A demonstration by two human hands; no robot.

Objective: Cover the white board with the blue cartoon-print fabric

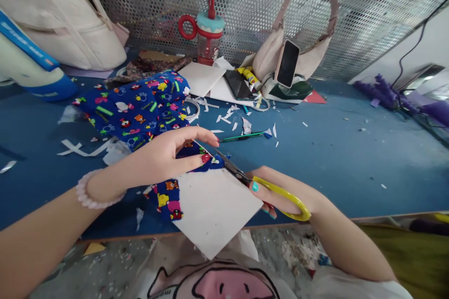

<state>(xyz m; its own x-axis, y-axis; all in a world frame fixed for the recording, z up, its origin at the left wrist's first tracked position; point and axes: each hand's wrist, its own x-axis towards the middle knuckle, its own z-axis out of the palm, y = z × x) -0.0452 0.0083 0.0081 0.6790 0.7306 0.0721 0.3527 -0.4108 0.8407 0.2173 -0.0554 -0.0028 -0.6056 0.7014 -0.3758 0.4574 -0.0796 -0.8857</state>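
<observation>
My right hand (287, 191) grips scissors (280, 192) with yellow handles, its fingers in the loops. The dark blades point up and left, at the edge of a square white board (213, 205). Blue cartoon-print fabric (170, 198) is folded over two of the board's edges. My left hand (164, 154) holds the folded fabric near the board's far corner, thumb on top and index finger beyond the edge. The blade tips are close to these fingers. More of the same blue fabric (140, 107) lies crumpled behind my left hand. The board's near corner overhangs the table edge.
White paper scraps (229, 112) and a slim green tool (242, 137) lie beyond the scissors. Farther back are white sheets (201, 79), a red-handled cup (209, 37), a phone (287, 63) against a handbag (270, 53), and a pale backpack (66, 18). A blue-and-white bottle (31, 60) is left.
</observation>
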